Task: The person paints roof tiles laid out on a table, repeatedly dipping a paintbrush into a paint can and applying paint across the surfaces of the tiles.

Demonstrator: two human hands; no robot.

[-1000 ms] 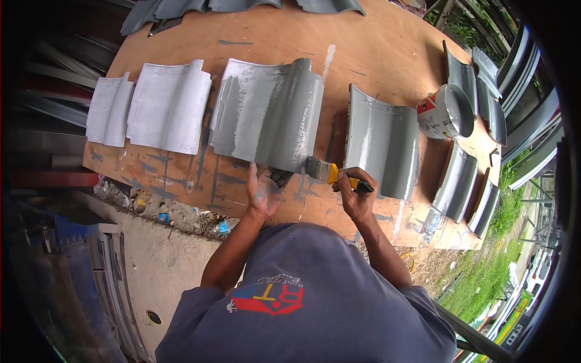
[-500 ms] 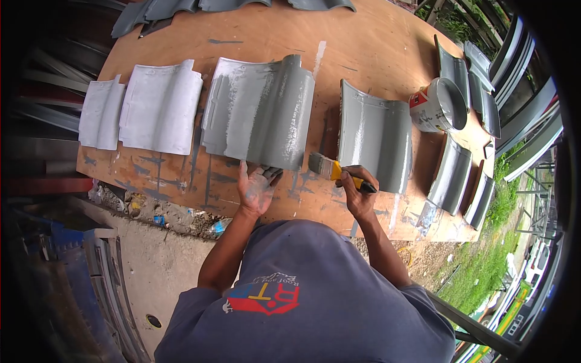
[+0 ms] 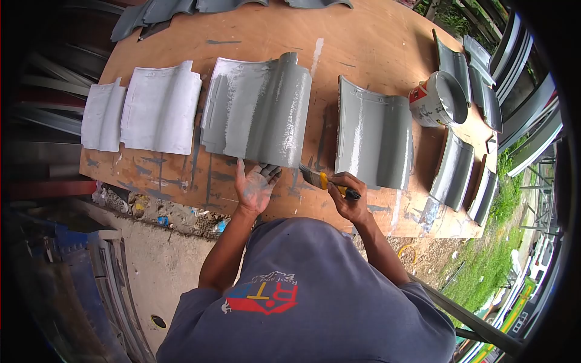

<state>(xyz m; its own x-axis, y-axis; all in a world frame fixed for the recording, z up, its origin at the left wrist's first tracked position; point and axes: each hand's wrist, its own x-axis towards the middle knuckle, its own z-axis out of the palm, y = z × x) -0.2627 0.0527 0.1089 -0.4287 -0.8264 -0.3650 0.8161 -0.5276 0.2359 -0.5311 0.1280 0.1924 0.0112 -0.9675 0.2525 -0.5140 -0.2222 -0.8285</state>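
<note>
**Paintbrush (image 3: 321,179) Back at Roof Tile (image 3: 257,121)**

In the head view, our right hand (image 3: 349,198) wraps its fingers around the paintbrush. Its bristles, apart from the roof tile half a second ago, now meet or nearly meet its near right corner; we judge the edge is being coated. Our left hand (image 3: 255,190), palm up, fingers loosely spread, reaches the near edge; whether it supports the tile, we cannot tell. The patchily grey tile sits on the worktop (image 3: 363,42).

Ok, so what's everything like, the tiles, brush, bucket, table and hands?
Partly painted roof tile: grey with white patches.
Two roof tiles at left: white.
Other roof tiles: grey, some shiny.
Paintbrush: held, bristles grey.
Paint bucket: open, smeared outside.
Wooden table: paint-streaked.
Right hand: gripping the paintbrush.
Left hand: open, palm up, paint-smeared.
</note>
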